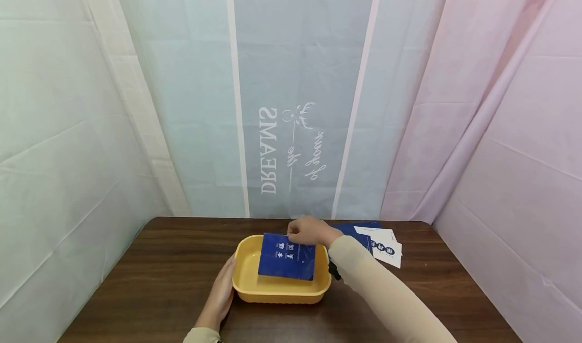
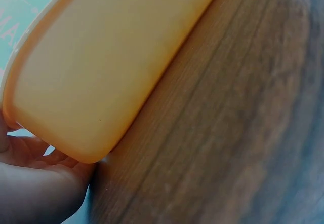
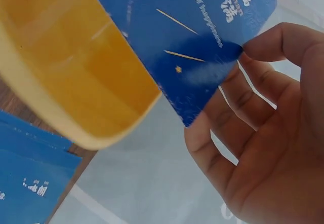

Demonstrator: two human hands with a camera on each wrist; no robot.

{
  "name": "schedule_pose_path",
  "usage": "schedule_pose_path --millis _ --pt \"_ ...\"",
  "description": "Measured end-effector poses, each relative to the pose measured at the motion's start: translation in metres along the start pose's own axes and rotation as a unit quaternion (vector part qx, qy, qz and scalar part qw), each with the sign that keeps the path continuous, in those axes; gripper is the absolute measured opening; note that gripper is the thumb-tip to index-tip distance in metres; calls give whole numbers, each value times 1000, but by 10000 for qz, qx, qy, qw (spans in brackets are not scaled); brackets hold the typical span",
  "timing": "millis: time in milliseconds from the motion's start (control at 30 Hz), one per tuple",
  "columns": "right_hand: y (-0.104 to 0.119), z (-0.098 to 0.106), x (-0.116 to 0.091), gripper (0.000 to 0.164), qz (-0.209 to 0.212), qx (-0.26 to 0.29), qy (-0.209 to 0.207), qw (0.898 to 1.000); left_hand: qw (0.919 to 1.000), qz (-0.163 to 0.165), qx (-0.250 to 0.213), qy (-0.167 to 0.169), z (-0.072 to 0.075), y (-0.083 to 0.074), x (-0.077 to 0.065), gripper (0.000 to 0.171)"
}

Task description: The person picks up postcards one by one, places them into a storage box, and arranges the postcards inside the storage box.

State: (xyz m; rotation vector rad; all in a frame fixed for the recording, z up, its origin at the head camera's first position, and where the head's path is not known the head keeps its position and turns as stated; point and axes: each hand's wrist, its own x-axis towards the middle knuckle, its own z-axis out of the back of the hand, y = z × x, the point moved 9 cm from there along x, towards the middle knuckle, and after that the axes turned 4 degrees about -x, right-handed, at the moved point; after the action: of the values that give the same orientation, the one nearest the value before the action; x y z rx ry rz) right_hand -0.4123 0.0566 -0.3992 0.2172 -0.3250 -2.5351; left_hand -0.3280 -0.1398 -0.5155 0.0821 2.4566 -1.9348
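A yellow plastic basin (image 1: 282, 298) stands on the wooden table. My left hand (image 1: 223, 287) rests along its left end; in the left wrist view that hand (image 2: 40, 183) lies against the outer wall (image 2: 101, 72), with part of the fingers hidden behind the basin. Over the basin's opening, my right hand (image 1: 313, 230) pinches a blue card (image 1: 286, 259) printed with white characters by its far right edge. The right wrist view shows the thumb of the right hand (image 3: 273, 112) on the printed face of the card (image 3: 197, 46) and the other fingers behind it.
Right of the basin, blue cards (image 1: 359, 228) and white cards (image 1: 386, 249) overlap on the table (image 1: 168, 272), partly covered by the right forearm. A printed curtain (image 1: 300, 80) hangs behind the table, and pale cloth (image 1: 523, 156) stands at both sides.
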Motion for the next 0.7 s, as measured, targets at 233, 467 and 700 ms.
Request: schedule_pose_path --millis 233,467,700 --pt "9 -19 7 7 -151 -342 509 9980 10000 -19 -22 9 -1 2 -1 63" --pt "23 -30 10 18 -138 -1278 501 9904 10000 53 47 -37 0 4 -1 64" --pt "41 -41 13 44 -13 -2619 265 9647 9999 -33 142 90 -1 2 -3 63"
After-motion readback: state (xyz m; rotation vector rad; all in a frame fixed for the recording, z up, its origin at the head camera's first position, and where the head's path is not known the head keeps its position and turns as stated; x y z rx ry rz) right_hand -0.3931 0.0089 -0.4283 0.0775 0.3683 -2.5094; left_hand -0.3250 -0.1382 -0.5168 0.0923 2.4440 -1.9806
